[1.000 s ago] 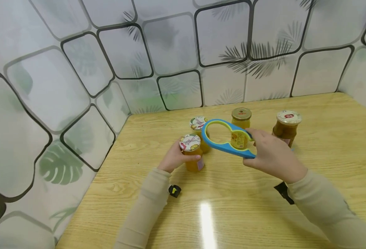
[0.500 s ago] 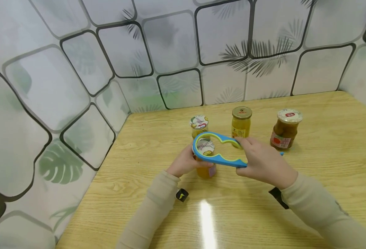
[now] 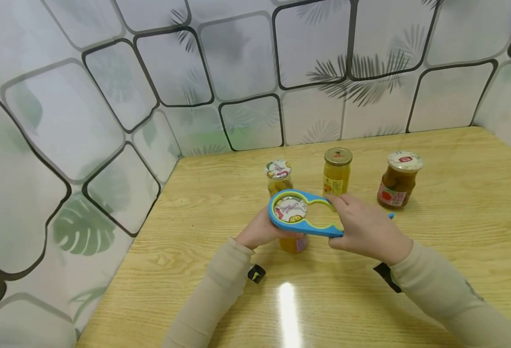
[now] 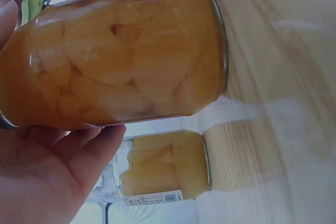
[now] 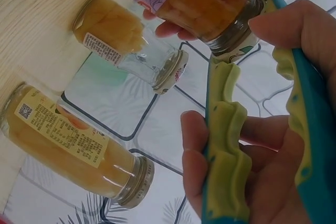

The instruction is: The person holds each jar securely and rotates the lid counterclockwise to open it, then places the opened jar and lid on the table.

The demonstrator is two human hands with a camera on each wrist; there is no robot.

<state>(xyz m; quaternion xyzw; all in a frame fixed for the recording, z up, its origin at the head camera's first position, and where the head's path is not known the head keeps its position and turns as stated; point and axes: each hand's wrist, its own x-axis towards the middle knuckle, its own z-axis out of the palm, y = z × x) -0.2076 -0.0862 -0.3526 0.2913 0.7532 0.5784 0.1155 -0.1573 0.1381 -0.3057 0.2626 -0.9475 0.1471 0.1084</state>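
Observation:
My left hand [image 3: 261, 230] grips a glass jar of orange fruit [image 4: 126, 51] round its side, thumb and fingers on opposite sides. My right hand [image 3: 368, 227] holds a blue jar opener [image 3: 300, 227] with a wavy yellow-green inner edge by its two arms. The opener's rounded end lies around the jar's patterned lid [image 3: 291, 209]. In the right wrist view the thumb is on one arm of the jar opener [image 5: 226, 145] and fingertips are on the other. Just behind stands a second jar with a patterned lid [image 3: 278, 170], partly hidden by the opener.
A yellow fruit jar with a gold lid [image 3: 337, 171] stands behind the right hand. Farther right is a brown jar with a pink label [image 3: 398, 181]. The wooden table [image 3: 172, 270] meets a patterned wall [image 3: 246, 63] at the back and left.
The left hand has brought its jar rightward and slightly nearer. The right hand has moved the jar opener left and down, and its rounded end now surrounds the lid.

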